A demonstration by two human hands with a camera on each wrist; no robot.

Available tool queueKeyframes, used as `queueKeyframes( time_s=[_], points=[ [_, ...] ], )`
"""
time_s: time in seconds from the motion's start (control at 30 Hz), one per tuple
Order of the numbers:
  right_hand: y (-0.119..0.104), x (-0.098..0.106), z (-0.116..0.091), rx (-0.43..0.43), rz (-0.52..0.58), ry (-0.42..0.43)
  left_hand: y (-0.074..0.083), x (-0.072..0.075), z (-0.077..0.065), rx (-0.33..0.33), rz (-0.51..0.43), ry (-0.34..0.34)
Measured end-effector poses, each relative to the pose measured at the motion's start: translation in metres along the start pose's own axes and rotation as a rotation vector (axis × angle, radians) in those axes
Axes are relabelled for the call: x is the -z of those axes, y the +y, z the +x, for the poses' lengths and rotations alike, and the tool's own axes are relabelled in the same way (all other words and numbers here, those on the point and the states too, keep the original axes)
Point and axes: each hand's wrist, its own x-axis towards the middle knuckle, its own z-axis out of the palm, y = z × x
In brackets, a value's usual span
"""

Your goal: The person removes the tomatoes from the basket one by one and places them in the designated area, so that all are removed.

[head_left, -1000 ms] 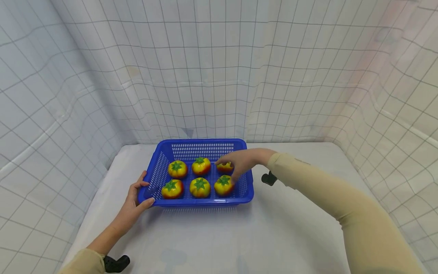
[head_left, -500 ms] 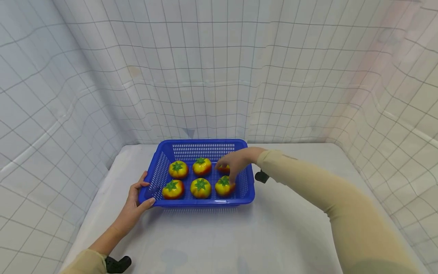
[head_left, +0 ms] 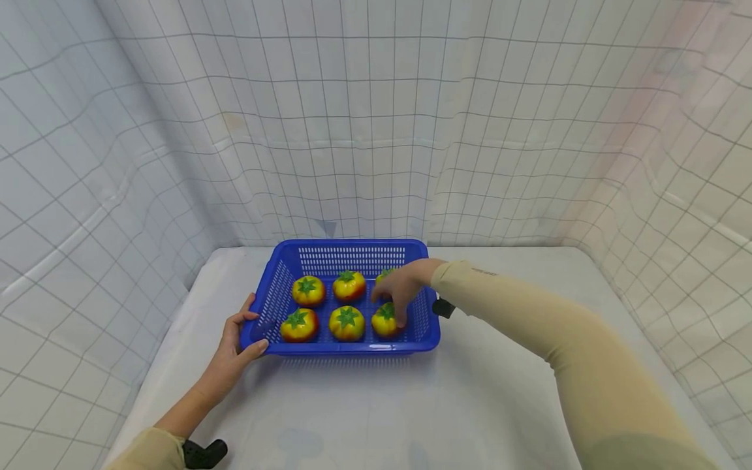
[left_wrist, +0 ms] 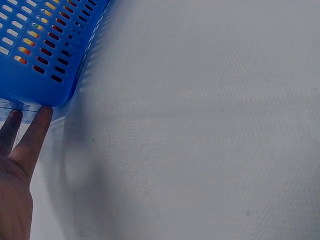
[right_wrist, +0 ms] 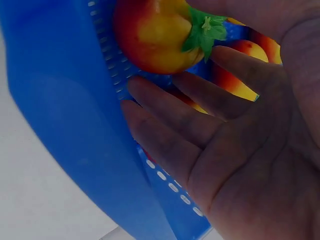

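A blue plastic basket [head_left: 346, 348] holds several yellow-and-red tomato-like fruits with green star-shaped tops, set in two rows. My left hand [head_left: 228, 356] holds the front left corner, thumb over the front rim and fingers at the left rim. Its fingertips touch the basket's outside in the left wrist view. Over the right end, my right hand [head_left: 405, 285] reaches in from above, its thumb against the front right fruit [head_left: 383, 321]. The back right fruit [head_left: 384, 274] is mostly hidden by that hand. In the right wrist view, the fingers lie loosely extended beside a fruit [right_wrist: 155, 37].
The basket stands on a white-covered table [head_left: 376, 405]. White grid-patterned cloth [head_left: 352, 130] hangs at the back and both sides. A black wrist device [head_left: 204, 453] shows at the left sleeve, another [head_left: 443, 307] by the right wrist.
My right hand has come slightly lower and forward to the front right fruit, uncovering the green top of the one behind. My left hand keeps its hold on the basket's corner.
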Motion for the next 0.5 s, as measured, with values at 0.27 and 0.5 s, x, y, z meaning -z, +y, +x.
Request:
queueKeyframes(
  time_s=[0.27, 0.5],
  points=[
    [0.0032, -0.0040, 0.0048, -0.048, 0.079, -0.035, 0.0019, -0.0012, -0.0005, -0.017, -0.015, 0.002],
    [0.0061, -0.0064, 0.0091, -0.061, 0.045, -0.033, -0.0008, -0.0001, 0.0004, 0.002, 0.003, 0.007]
  ],
)
